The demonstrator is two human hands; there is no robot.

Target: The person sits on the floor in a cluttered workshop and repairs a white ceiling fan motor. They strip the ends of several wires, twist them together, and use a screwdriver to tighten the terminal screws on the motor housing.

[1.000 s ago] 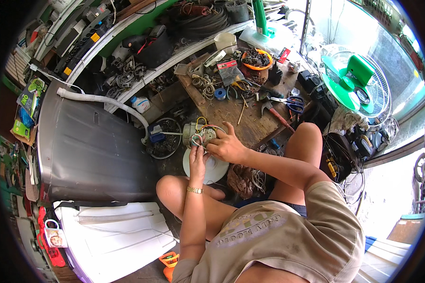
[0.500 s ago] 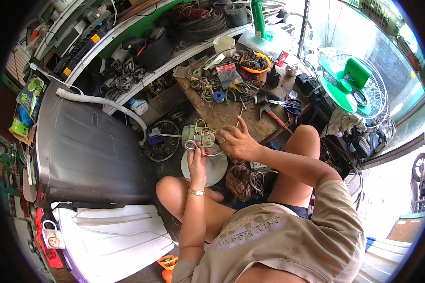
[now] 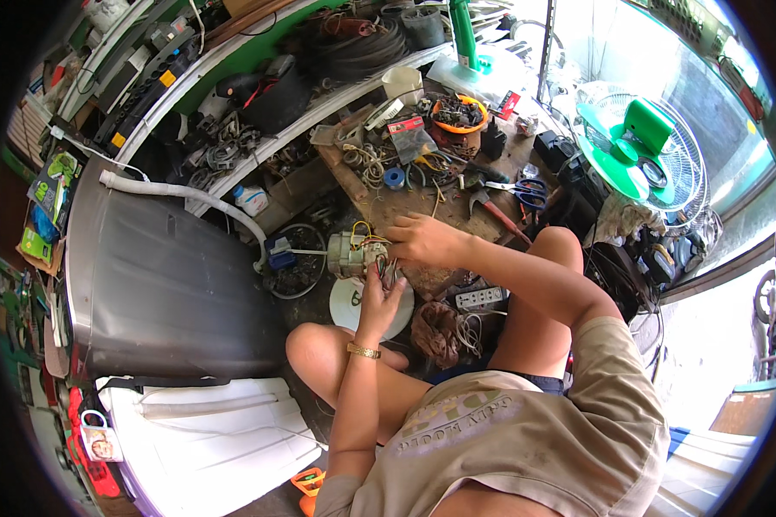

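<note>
A small electric motor [image 3: 345,257] with a pale metal casing lies in front of me, its shaft pointing left. Thin yellow wires [image 3: 362,226] loop over its top. At its right end my left hand [image 3: 379,302] is closed round a bundle of coloured wires [image 3: 391,270], thumb upward. My right hand [image 3: 429,241] comes in from the right, fingers bent and pressed together on the wires at the motor's end; the fingertips are partly hidden. Below the motor is a white round disc [image 3: 347,302], partly covered by my left hand.
A low wooden table [image 3: 397,211] ahead carries a hammer [image 3: 500,217], blue-handled scissors [image 3: 526,191], blue tape [image 3: 394,177] and an orange bowl [image 3: 459,114] of small parts. A power strip [image 3: 481,298] and brown bag [image 3: 435,332] lie by my legs. A dark appliance [image 3: 181,284] stands left.
My right hand's fingers, spread before, have bent together at the wires. The looped wires in my left hand are now gathered closer to the motor's end, and that hand has shifted slightly right.
</note>
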